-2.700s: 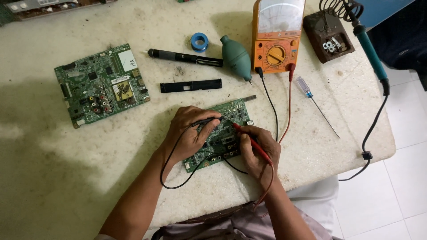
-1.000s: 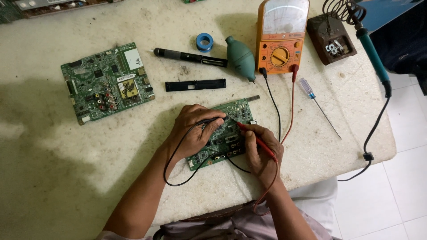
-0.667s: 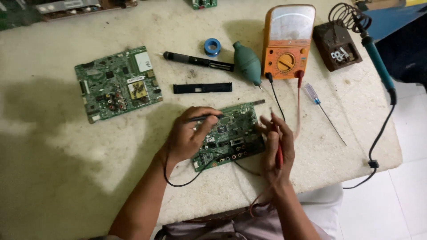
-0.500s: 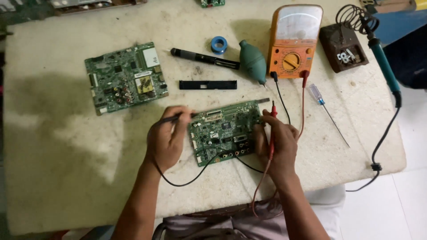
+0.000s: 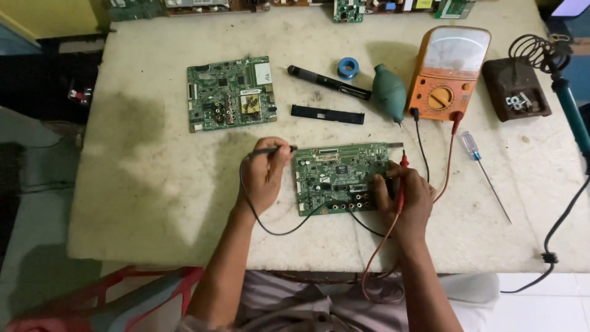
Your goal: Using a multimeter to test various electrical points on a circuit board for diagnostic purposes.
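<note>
Green circuit board: lies flat near the middle of the pale table, between the two hands.

Left hand: closed on the black probe, tip at the board's far left corner.

Right hand: closed on the red probe, held upright at the board's right edge.

Orange multimeter: far right, both leads running to it.

Second circuit board: far left, well apart.

Also present: black pen-like tool, blue tape roll, teal blower bulb, black strip, screwdriver, soldering stand.

Handling note: good contact likely needs steady tips, each on a single pad, the board unmoved, and the dial kept in sight.
</note>
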